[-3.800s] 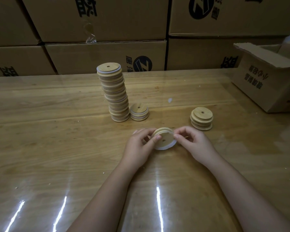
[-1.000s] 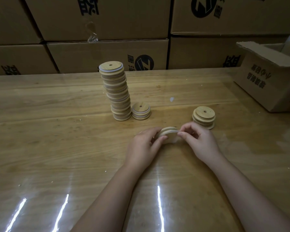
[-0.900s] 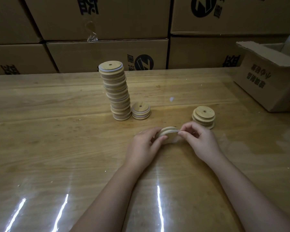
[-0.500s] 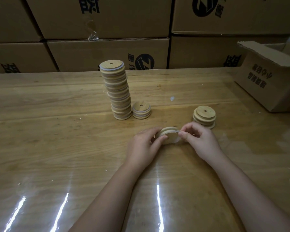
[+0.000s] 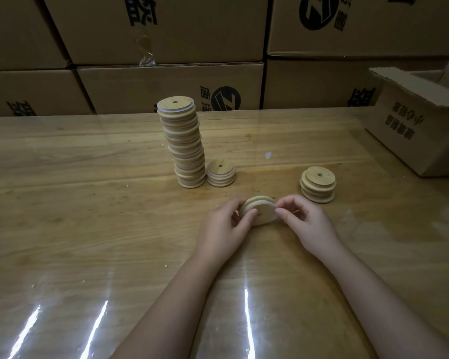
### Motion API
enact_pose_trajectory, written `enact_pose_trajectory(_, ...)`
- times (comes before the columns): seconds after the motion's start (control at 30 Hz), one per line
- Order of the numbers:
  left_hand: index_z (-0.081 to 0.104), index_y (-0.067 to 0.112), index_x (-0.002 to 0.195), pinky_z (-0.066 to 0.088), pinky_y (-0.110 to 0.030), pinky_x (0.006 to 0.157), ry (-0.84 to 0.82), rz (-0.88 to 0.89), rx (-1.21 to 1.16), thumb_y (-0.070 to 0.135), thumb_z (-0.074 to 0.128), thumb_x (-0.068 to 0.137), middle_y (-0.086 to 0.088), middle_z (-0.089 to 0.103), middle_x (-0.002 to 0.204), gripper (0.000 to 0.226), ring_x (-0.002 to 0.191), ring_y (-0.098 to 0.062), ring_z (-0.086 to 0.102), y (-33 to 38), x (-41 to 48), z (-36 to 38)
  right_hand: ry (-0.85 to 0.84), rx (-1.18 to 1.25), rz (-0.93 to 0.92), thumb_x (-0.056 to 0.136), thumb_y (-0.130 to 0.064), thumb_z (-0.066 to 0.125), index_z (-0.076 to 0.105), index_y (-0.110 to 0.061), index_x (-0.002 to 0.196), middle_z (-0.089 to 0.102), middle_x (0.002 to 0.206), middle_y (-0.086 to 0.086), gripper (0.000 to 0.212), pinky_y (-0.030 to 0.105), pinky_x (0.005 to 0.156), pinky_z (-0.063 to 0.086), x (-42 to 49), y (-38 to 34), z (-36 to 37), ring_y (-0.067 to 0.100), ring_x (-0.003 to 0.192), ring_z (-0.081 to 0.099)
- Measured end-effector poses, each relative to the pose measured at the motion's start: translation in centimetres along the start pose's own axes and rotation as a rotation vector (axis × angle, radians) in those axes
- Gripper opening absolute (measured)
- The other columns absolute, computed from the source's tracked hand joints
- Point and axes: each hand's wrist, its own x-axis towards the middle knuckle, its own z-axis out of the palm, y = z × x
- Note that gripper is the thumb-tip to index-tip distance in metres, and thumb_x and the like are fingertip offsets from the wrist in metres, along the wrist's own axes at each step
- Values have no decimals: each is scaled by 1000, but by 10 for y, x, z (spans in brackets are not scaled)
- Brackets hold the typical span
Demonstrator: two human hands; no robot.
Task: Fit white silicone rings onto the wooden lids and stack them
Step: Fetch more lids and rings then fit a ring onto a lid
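Dim room, with brown cardboard boxes (image 5: 166,29) stacked like a wall behind a big wooden table (image 5: 88,203). The top is glossy, with streaks of light reflecting near the front edge. One open box (image 5: 412,136) sits on the table at the far right, flaps up.

Both hands are on one lid (image 5: 261,211), held tilted just above the table near the middle, flat face towards the camera. The left hand (image 5: 223,229) grips its left side, thumb across the face and fingers curled behind. The right hand (image 5: 306,224) pinches at the lid's right edge with thumb and forefinger, right where a bit of the white ring (image 5: 270,203) shows along the rim. Can't tell how far round the ring is seated, since the fingers hide most of it.

Behind the hands is a tall stack (image 5: 183,143) of lids, leaning a little, with white edges showing between the layers. A short stack (image 5: 221,173) stands just beside its base on the right, also with white bands. Well off to the right, near the right hand, there's a third stack (image 5: 318,183) that looks all wood.
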Motion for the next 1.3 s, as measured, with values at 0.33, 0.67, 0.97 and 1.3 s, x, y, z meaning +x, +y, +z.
enact_pose_trajectory(0.33,69,14,102,40,-13,64,-18,78,-83,20,71,82,5,65,88,21,68,-6,51,1,1,-2,17,-44,-102,83,-5,67,69,-15,84,66,86,-4,11,16,75,44,0,-1,-1,7,81,60)
enact_pose_trajectory(0.67,69,15,103,40,-14,63,-26,53,-114,21,72,82,5,66,88,22,66,-6,54,-3,3,0,56,-71,-124,84,-7,66,69,-16,84,66,87,-3,9,24,72,46,1,-1,-1,11,82,60)
enact_pose_trajectory(0.97,68,23,103,48,-29,66,-62,-30,-220,25,69,83,11,66,84,20,66,-17,61,-10,4,2,38,-23,-91,83,-7,68,69,-22,80,68,85,-3,15,12,72,43,1,-2,-1,3,78,59)
enact_pose_trajectory(1.3,65,38,93,51,-31,62,-101,-98,-366,19,68,84,12,65,65,21,59,-10,62,-8,5,0,26,0,-27,86,-10,64,66,-28,79,65,73,-19,19,8,67,41,0,-2,-1,-5,69,56)
